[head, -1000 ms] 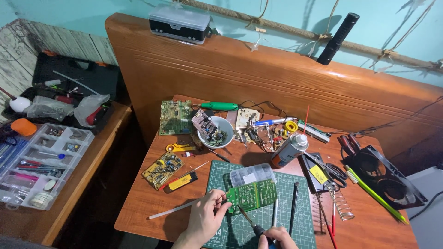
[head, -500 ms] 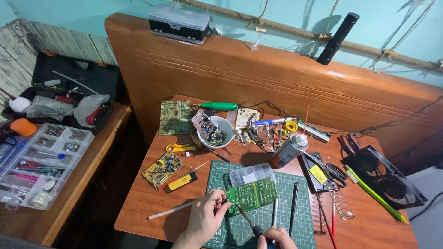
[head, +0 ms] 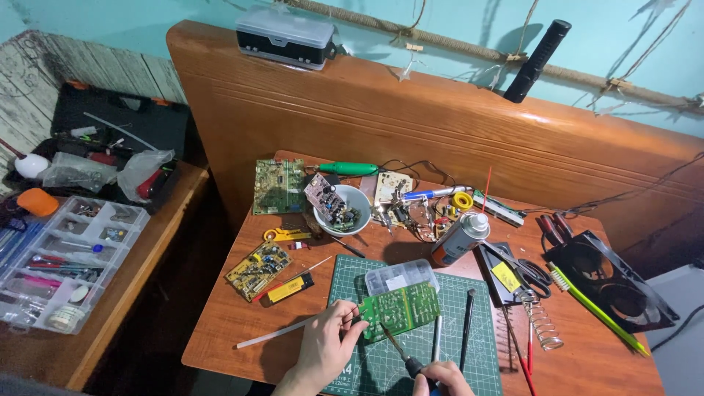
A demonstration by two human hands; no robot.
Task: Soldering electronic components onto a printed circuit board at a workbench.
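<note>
My left hand (head: 328, 346) grips the left edge of a green circuit board (head: 402, 309), holding it tilted above a green cutting mat (head: 352, 282). My right hand (head: 442, 379), at the bottom edge of the view, holds a thin dark-handled tool (head: 401, 354). Its metal tip touches the board's lower edge. A clear plastic box (head: 400, 276) lies just behind the board.
A white bowl of parts (head: 342, 208), more circuit boards (head: 279, 185), a spray can (head: 458, 239), scissors (head: 522, 268), a spring (head: 542, 328) and a black fan (head: 607, 281) crowd the wooden table. A clear parts organiser (head: 60, 268) sits on the left bench.
</note>
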